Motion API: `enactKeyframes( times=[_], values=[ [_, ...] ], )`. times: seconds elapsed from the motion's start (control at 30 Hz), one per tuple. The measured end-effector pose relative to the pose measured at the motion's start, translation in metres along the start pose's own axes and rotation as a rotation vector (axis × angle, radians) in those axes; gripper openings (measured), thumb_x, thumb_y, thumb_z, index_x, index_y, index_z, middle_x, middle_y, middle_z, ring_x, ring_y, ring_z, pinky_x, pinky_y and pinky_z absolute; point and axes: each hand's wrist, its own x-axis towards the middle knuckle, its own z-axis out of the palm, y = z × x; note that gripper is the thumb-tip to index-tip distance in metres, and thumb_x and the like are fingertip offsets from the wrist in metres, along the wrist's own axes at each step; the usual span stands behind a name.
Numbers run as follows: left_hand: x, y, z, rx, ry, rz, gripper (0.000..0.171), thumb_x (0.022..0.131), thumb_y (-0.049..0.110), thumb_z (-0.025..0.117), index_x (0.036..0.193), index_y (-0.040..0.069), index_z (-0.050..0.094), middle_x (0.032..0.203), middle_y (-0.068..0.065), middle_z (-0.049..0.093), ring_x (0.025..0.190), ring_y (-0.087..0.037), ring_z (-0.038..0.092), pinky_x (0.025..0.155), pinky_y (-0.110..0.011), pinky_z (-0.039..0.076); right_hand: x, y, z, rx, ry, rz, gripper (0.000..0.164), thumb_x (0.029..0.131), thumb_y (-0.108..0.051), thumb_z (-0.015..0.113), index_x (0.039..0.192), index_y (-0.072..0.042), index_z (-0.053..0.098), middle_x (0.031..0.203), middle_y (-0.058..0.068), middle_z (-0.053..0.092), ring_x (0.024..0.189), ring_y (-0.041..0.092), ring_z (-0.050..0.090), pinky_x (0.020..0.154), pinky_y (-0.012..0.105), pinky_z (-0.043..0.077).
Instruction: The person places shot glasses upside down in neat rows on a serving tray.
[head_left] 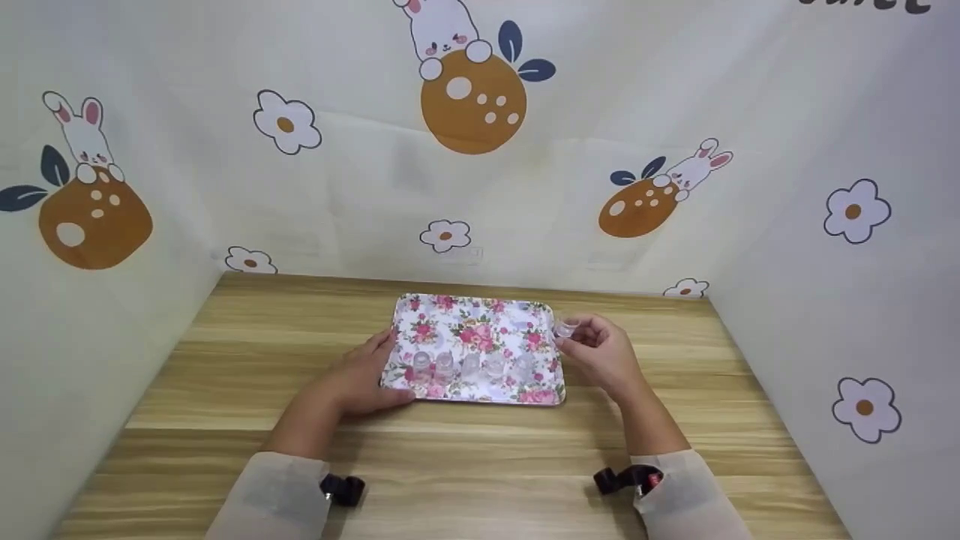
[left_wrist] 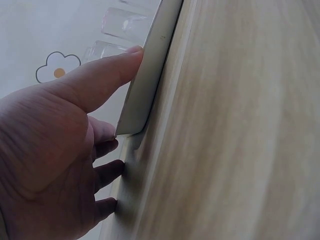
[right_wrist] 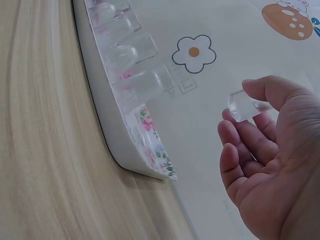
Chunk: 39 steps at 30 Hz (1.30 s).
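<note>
A floral tray (head_left: 480,309) with pink roses lies on the wooden table, a row of several small clear cups (head_left: 494,366) standing along its near side. At its near left corner, my left hand (head_left: 365,382) holds the edge, thumb on the front rim and fingers along the left side. Beyond the right edge, my right hand (head_left: 609,358) pinches another small clear cup (right_wrist: 244,106) between thumb and fingers. That cup is tilted and apart from the tray in the right wrist view. The left hand's lower fingertips are near the table in the left wrist view.
The wood-grain table (head_left: 480,465) extends around the tray on all sides. Pale cloth walls (head_left: 337,187) printed with rabbits, oranges and flowers stand behind it and at both sides.
</note>
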Motion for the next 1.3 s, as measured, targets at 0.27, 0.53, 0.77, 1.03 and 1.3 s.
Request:
enactKeyframes(
  times=[0.27, 0.53, 0.77, 1.03, 1.3],
  values=[
    [0.0, 0.0, -0.001, 0.015, 0.002, 0.011, 0.12, 0.089, 0.064, 0.078, 0.173, 0.009, 0.013, 0.182, -0.014, 0.011, 0.164, -0.051, 0.017, 0.132, -0.071, 0.02, 0.001, 0.003, 0.002, -0.004, 0.025, -0.032, 0.026, 0.092, -0.004, 0.081, 0.116, 0.004, 0.075, 0.092, -0.002, 0.069, 0.086, 0.012, 0.063, 0.075, 0.019, 0.054],
    [0.0, 0.0, 0.0, -0.002, -0.003, 0.006, 0.121, 0.089, 0.064, 0.078, 0.173, 0.009, 0.012, 0.182, -0.014, 0.01, 0.165, -0.051, 0.016, 0.132, -0.07, 0.02, -0.001, 0.002, 0.002, -0.036, 0.049, -0.063, 0.031, 0.093, -0.009, 0.083, 0.12, 0.004, 0.076, 0.096, -0.003, 0.075, 0.09, 0.012, 0.067, 0.079, 0.018, 0.058],
    [0.001, -0.001, 0.0, -0.002, -0.006, 0.006, 0.12, 0.089, 0.063, 0.078, 0.173, 0.008, 0.011, 0.182, -0.014, 0.009, 0.164, -0.052, 0.016, 0.132, -0.071, 0.018, -0.002, 0.002, 0.003, 0.005, 0.011, -0.061, 0.039, 0.087, 0.002, 0.085, 0.124, 0.004, 0.075, 0.101, 0.0, 0.077, 0.092, 0.011, 0.07, 0.08, 0.019, 0.06],
    [-0.001, 0.002, -0.001, -0.009, -0.004, -0.01, 0.118, 0.09, 0.062, 0.078, 0.173, 0.009, 0.014, 0.183, -0.012, 0.011, 0.164, -0.053, 0.017, 0.131, -0.073, 0.02, 0.0, 0.01, 0.003, -0.145, -0.079, -0.004, 0.044, 0.085, -0.004, 0.087, 0.127, 0.0, 0.076, 0.115, 0.011, 0.075, 0.096, 0.014, 0.065, 0.08, 0.019, 0.055],
    [-0.002, 0.003, -0.002, 0.003, -0.003, -0.013, 0.117, 0.09, 0.062, 0.078, 0.173, 0.009, 0.014, 0.183, -0.012, 0.011, 0.164, -0.053, 0.018, 0.131, -0.073, 0.019, -0.001, 0.014, 0.002, -0.256, -0.194, 0.049, 0.041, 0.086, -0.009, 0.086, 0.126, -0.009, 0.077, 0.121, 0.01, 0.076, 0.101, 0.021, 0.068, 0.085, 0.023, 0.059]
  ],
)
